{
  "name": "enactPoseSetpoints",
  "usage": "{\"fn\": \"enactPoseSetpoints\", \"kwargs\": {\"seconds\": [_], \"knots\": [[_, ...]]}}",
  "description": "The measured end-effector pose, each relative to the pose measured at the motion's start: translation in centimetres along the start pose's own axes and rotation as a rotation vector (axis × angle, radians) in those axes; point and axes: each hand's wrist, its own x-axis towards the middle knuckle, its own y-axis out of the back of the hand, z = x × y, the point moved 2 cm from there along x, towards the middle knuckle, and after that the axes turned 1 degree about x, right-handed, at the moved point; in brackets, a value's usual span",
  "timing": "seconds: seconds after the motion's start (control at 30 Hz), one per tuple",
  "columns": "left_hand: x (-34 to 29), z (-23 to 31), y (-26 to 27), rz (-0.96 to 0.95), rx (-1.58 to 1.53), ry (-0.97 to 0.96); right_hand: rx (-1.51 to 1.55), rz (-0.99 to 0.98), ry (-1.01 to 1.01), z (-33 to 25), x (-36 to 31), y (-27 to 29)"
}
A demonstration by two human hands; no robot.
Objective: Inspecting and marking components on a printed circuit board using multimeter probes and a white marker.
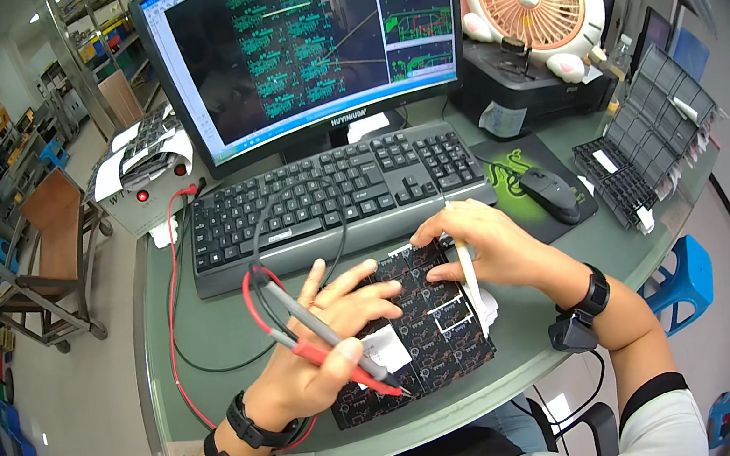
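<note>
A black circuit board panel [444,348] with orange and white markings lies on the green desk mat in front of me. My left hand [310,368] rests over its left side, fingers stretched across the board. In its thumb grip are two test probes: a red one [310,351] and a grey one [306,320], their tips together over the board's lower middle. A white label [386,353] lies beneath that hand. My right hand [494,242] holds a slim white pen [468,271] upright at the board's upper right edge, thumb and fingers touching the board there.
Behind the board stand a black keyboard [332,195] and a monitor [283,61]. At the right are a mouse [551,195], black racks [652,128] and a fan [529,0]. A white box [142,190] at the left joins the red probe lead [175,332].
</note>
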Motion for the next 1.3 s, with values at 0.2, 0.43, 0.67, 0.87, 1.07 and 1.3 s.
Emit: {"fn": "enactPoseSetpoints", "kwargs": {"seconds": [0.2, 0.43, 0.67, 0.87, 1.07, 1.3], "knots": [[-0.3, -0.6, 0.0, -0.149, -0.091, -0.002, -0.046, -0.008, 0.022, 0.0, 0.0, 0.1], [-1.2, -2.3, 2.4, -0.028, -0.322, 0.057, -0.016, 0.077, 0.077, 1.1, -0.3, 0.7], [-1.8, -2.6, 2.3, -0.029, -0.514, 0.18, 0.017, 0.131, 0.106, 2.4, -0.6, 1.1], [-1.9, -2.6, 1.7, -0.085, -0.622, 0.21, 0.045, 0.072, 0.087, 2.6, -0.4, 0.4], [-2.0, -2.9, 1.5, -0.111, -0.57, 0.226, 0.053, 0.074, 0.088, 2.7, -0.4, 0.2], [-2.0, -3.0, 1.4, -0.102, -0.605, 0.259, 0.06, 0.042, 0.074, 3.0, -0.4, -0.2]]}}
